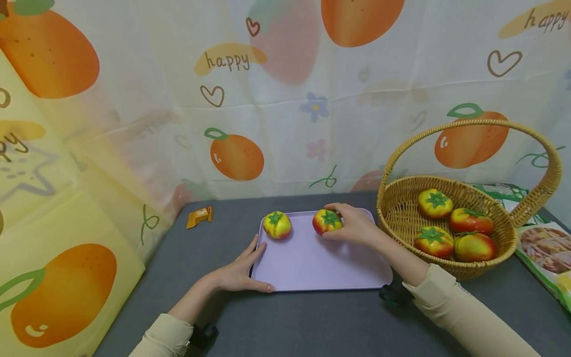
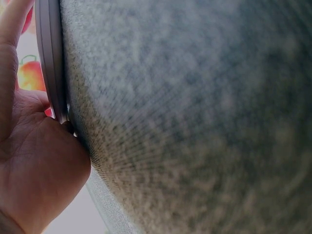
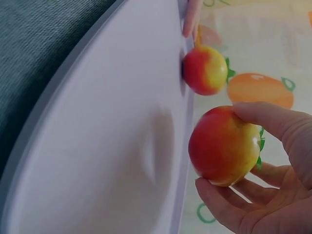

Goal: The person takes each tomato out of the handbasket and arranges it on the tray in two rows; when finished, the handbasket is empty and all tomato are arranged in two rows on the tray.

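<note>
My right hand point(image 1: 352, 225) pinches a red-and-yellow tomato point(image 1: 327, 222) with a green leafy top, thumb on one side and fingers on the other. In the right wrist view this tomato point(image 3: 224, 146) hangs just above the lilac tray point(image 3: 97, 122), with a shadow beneath. A second, yellower tomato point(image 1: 277, 225) rests at the back left of the tray point(image 1: 308, 267). At the tray's left front corner, my left hand point(image 1: 236, 270) lies with fingers spread along the side and thumb along the front edge. The left wrist view shows its palm point(image 2: 44, 165) against the tray's rim.
On the right stands a wicker basket point(image 1: 397, 218) with a tall handle, holding several similar tomatoes point(image 1: 434, 203). Printed packages point(image 1: 546, 248) lie beyond it. A small orange-brown wrapped sweet point(image 1: 199, 217) is at the back left of the grey table point(image 1: 294, 322). A fruit-print curtain hangs behind.
</note>
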A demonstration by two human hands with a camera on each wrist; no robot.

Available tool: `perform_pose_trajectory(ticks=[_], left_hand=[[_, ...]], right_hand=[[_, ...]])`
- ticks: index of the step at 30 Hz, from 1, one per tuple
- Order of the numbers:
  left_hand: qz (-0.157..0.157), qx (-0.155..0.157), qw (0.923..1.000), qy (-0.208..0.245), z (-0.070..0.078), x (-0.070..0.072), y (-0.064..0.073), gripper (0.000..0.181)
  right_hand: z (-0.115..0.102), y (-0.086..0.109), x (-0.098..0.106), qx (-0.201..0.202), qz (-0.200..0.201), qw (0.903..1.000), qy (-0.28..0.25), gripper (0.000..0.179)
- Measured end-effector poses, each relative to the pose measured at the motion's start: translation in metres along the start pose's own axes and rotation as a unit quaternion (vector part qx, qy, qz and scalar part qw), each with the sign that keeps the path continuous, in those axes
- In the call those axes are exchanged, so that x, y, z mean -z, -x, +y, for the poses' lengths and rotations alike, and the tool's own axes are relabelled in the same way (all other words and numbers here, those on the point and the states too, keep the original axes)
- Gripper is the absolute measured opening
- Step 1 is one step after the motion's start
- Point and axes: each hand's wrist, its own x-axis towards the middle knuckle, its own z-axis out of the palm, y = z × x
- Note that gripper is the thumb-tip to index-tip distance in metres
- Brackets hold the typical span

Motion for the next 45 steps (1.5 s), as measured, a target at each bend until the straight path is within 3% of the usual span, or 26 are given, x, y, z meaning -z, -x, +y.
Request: perform_pose_trajectory(ticks=[29, 45], left_hand=[[0.000, 0.002, 1.0000, -0.010, 0.000, 0.000, -0.001, 0.113], [0.000, 0.011, 0.9999, -0.005, 0.002, 0.001, 0.000, 0.113]], right_hand=[[-0.014, -0.037, -0.028, -0.054, -0.042, 0.9977, -0.002, 0.066], [-0.017, -0.039, -0.031, -0.061, -0.041, 0.9973, -0.002, 0.067]])
